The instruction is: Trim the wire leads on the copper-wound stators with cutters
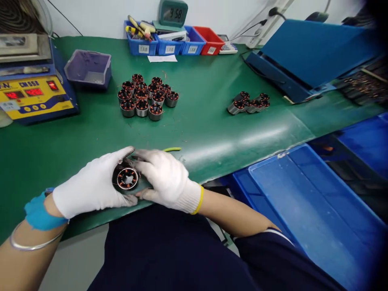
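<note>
A round metal stator with copper windings [127,178] stands near the front edge of the green table, its open top facing up. Around its left side curves my left hand [93,184], in a white glove, thumb and fingers wrapped about it. My right hand [165,178], also gloved, reaches over from the right, its darkened fingertips pressed together at the stator's upper right rim, where thin copper wires stick out. What those fingertips pinch is too small to make out. Just behind the right hand lies a green-handled tool [172,149], partly covered by it.
Behind the hands stands a group of several stators [142,95]; a smaller group [253,106] is farther right. A yellow-blue counter machine [36,97], purple bin [87,68], tool boxes [144,46], blue metal stand [312,52] and blue crate [303,194] surround them.
</note>
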The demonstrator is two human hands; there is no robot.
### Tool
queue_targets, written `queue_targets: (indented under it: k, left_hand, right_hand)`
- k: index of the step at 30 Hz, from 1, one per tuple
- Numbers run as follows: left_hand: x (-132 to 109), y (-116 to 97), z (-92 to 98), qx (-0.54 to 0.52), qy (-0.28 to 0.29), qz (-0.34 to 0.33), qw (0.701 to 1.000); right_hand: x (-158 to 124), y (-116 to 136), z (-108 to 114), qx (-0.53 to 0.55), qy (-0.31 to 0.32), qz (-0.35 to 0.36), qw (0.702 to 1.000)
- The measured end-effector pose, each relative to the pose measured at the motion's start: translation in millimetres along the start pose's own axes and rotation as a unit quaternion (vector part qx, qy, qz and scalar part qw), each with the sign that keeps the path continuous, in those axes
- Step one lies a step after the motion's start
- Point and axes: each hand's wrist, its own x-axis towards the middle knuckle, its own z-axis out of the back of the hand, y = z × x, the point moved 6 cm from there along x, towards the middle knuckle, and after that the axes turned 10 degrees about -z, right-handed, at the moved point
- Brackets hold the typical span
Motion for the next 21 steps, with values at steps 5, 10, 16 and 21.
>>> queue_targets:
  k: [5,10,16,21]
  left_hand:
    - [0.4,5.9,-11.5,0.032,0.009,0.006,0.999]
    - [-1.3,1.5,-16.2,0.02,-0.031,0.028,0.999]
    - [-5.1,-2.6,-11.8,-0.015,-0.071,0.033,0.997]
    - [-4.3,-1.6,-11.5,-0.006,-0.065,0.049,0.997]
  right_hand:
    - [-36.5,-48.8,-3.4,-0.081,0.062,-0.203,0.974]
    - [-42.2,-61.1,13.4,-0.077,0.037,-0.26,0.962]
    - [-6.7,-26.2,10.6,0.05,0.055,-0.192,0.979]
    - [2.6,-24.3,6.2,-0.024,0.137,-0.219,0.966]
